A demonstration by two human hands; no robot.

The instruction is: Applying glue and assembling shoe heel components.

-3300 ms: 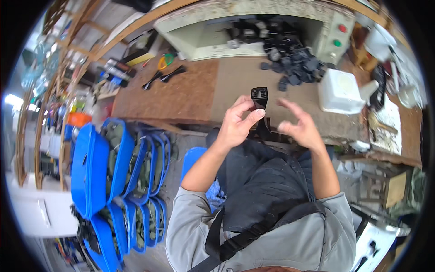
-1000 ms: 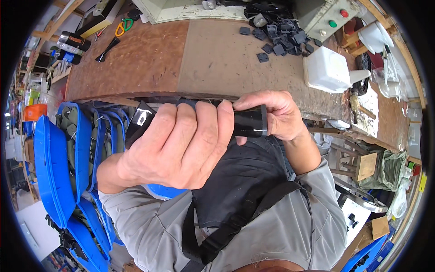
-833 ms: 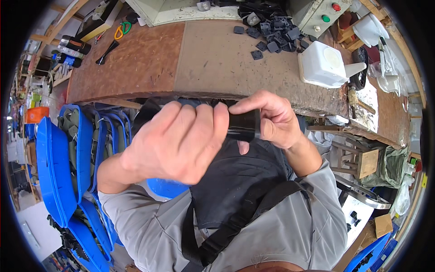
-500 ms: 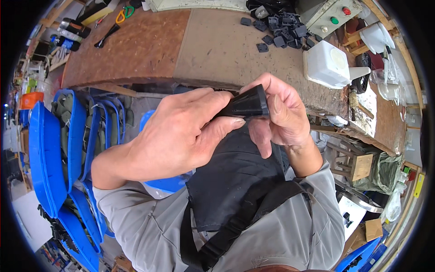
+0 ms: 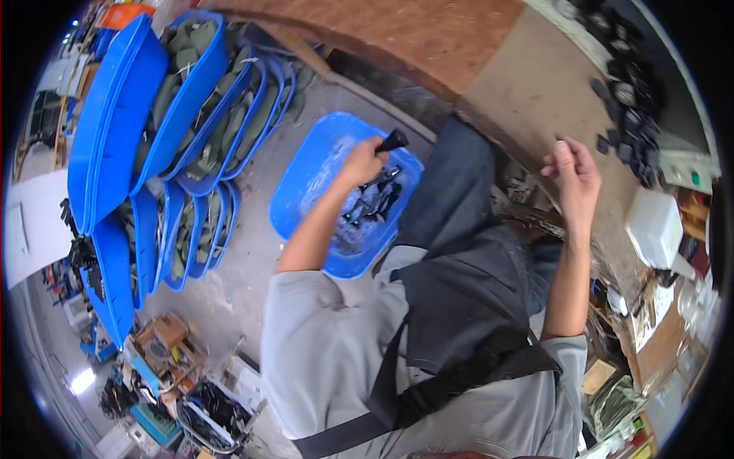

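Observation:
My left hand [image 5: 361,164] is closed around a black tapered plastic piece [image 5: 393,141], whose wider end sticks out past the fingers. It is above a blue plastic tub [image 5: 284,200] on the floor to my left. Several shiny black pieces [image 5: 375,200] lie heaped inside the tub, and its bottom looks whitish and scuffed. Over the workbench's edge at the right is my right hand [image 5: 575,180], its fingers loosely bent and apart, with nothing visible in them.
Tilted blue tubs [image 5: 115,122] full of grey-green pieces stand stacked at the left. The brown workbench [image 5: 489,30] runs across the top and right, bearing a pile of small black parts [image 5: 634,141] and a white plastic container [image 5: 654,226]. A dark apron [image 5: 459,298] covers my front.
My view has turned toward the left. Both hands held the black piece up close; now my left hand has carried it over the blue tub, and my right hand has let go and moved right.

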